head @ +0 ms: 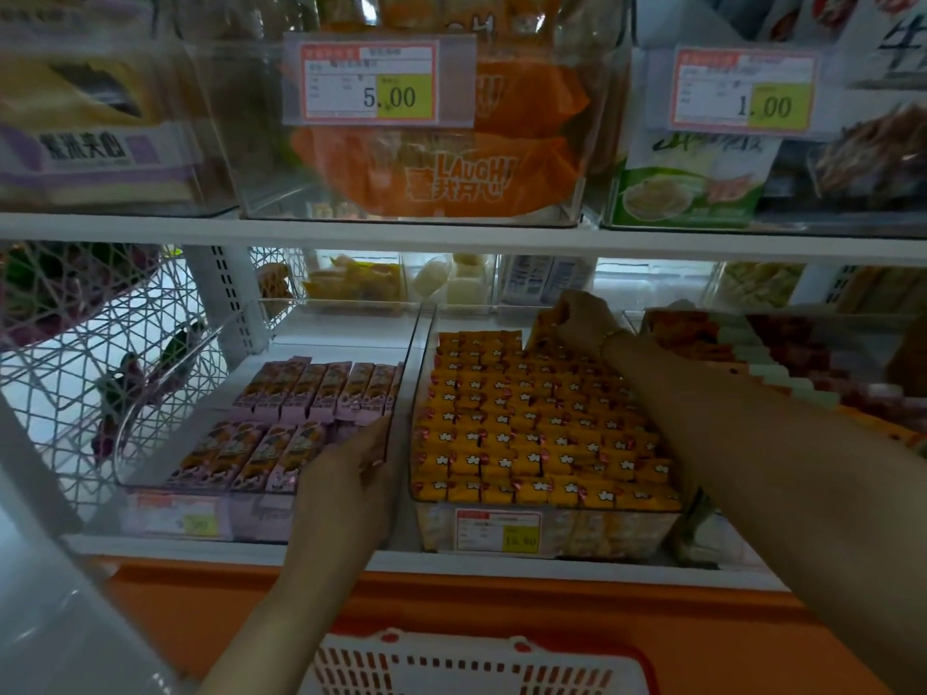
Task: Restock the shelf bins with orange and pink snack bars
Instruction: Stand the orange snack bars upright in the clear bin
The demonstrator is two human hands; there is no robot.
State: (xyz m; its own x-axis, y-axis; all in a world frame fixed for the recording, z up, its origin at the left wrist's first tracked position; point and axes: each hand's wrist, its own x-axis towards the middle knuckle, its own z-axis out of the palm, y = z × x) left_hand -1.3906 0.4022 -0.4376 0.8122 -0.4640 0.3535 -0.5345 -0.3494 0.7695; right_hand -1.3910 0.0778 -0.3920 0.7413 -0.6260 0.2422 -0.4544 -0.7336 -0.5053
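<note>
Orange bin (544, 531), centre: full | pink bin (175, 514), lower left: we see gaps | our left hand (351, 474) presses pink bars (281, 443) | our right hand (582, 318) pinches orange bars (531, 433), back row.

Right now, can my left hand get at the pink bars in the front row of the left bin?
Probably yes: the left hand is already inside the open-topped left bin, beside the pink bars, with nothing between.
</note>
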